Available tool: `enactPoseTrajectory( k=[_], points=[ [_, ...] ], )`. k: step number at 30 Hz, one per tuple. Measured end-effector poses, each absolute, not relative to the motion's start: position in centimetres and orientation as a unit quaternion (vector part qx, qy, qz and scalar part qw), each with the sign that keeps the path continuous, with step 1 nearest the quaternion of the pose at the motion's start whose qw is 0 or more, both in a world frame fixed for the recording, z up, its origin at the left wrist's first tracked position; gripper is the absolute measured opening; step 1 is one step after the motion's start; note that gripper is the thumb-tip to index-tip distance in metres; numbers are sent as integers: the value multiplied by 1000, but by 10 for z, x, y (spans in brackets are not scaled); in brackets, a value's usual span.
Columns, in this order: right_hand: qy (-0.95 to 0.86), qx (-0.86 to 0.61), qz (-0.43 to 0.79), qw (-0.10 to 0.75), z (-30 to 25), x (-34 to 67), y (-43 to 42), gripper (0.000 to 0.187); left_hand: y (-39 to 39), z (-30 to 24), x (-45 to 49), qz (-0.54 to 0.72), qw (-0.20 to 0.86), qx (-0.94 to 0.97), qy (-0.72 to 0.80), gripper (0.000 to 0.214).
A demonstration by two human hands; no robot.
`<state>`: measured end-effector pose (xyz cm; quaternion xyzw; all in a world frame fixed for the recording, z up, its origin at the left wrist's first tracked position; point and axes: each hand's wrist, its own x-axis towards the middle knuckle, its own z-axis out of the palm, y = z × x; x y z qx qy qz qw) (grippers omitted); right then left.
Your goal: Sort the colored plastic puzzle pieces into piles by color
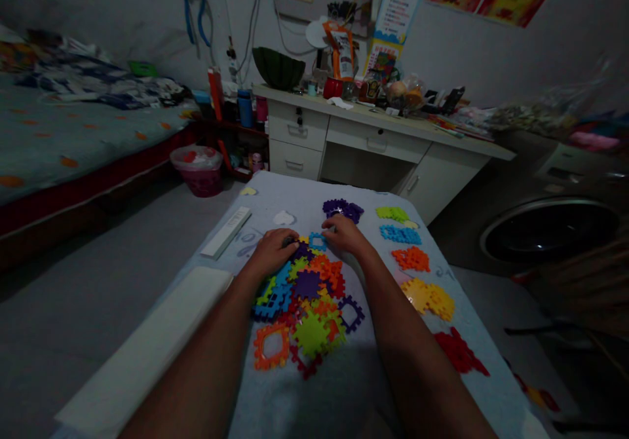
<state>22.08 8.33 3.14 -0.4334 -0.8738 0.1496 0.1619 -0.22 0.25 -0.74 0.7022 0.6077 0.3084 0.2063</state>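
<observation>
The head view showed, nearest, an orange frame (271, 362) at the near edge of a mixed heap (308, 284) of toothed plastic pieces on a cloth-covered table (299, 196). To the right, sorted piles ran away from the person: red (459, 352), yellow (428, 298), orange (411, 259), blue (400, 234) and green (392, 213). At the heap's far end, the left hand (274, 252) lay with fingers curled over its left side; whether it gripped a piece could not be told. The right hand (345, 234) had its fingertips at the right edge of a blue frame (318, 248), which lay between the hands; its grip could not be made out either. A purple pile (343, 211) lay just beyond the right hand. Farther back stood a bucket (199, 180) and a desk (455, 183).
</observation>
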Motion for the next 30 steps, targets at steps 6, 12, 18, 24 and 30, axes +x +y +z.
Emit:
enactPoseTrajectory(
  k=[6,12,18,24,30],
  points=[
    [-883,-436,150,88,26,212,72,29,1,-5,-2,311,202,701,609,31],
    [-858,-456,189,139,24,217,77,22,3,-6,-2,305,206,708,602,30],
    [-808,-442,322,220,43,238,87,14,5,-7,-3,299,207,716,596,30],
    [-739,-544,217,333,69,300,98,9,7,-11,-4,303,201,714,598,32],
    [-635,-698,55,327,64,360,106,13,7,-13,-4,307,196,711,602,29]
  ],
)
